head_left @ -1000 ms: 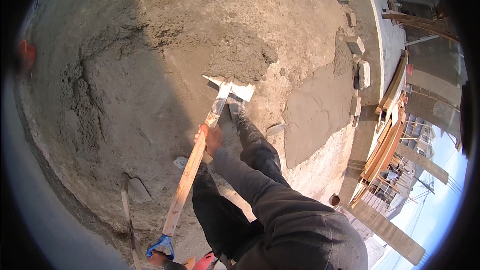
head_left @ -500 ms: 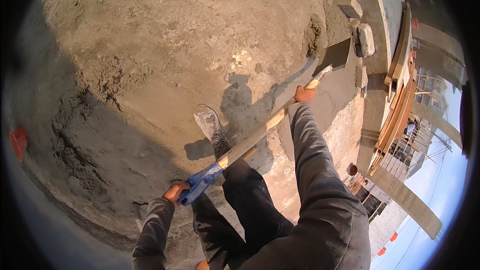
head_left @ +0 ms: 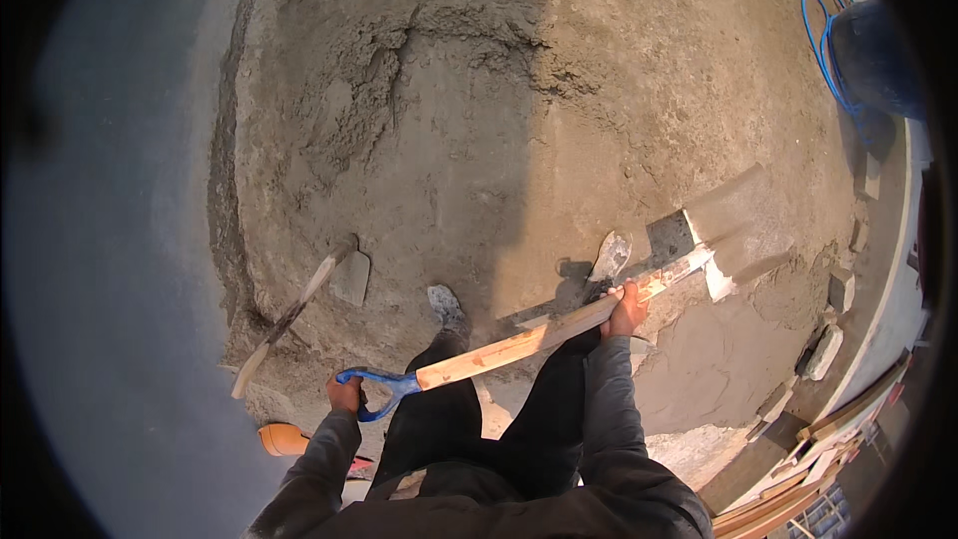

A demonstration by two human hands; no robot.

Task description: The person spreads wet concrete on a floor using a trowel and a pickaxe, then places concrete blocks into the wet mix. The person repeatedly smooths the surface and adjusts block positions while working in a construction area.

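Two hands clenched on wooden-shafted shovel (head_left: 539, 337): left hand (head_left: 344, 394) blue grip, right hand (head_left: 627, 307) mid-shaft.

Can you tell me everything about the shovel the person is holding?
The shovel has a long, pale wooden shaft, a blue loop grip at its near end and a flat blade at the far end, smeared with grey cement. It is held nearly level, slanting up to the right across the person's legs. The left hand grips the blue loop and the right hand grips the shaft near the blade, which is over the wet mix.
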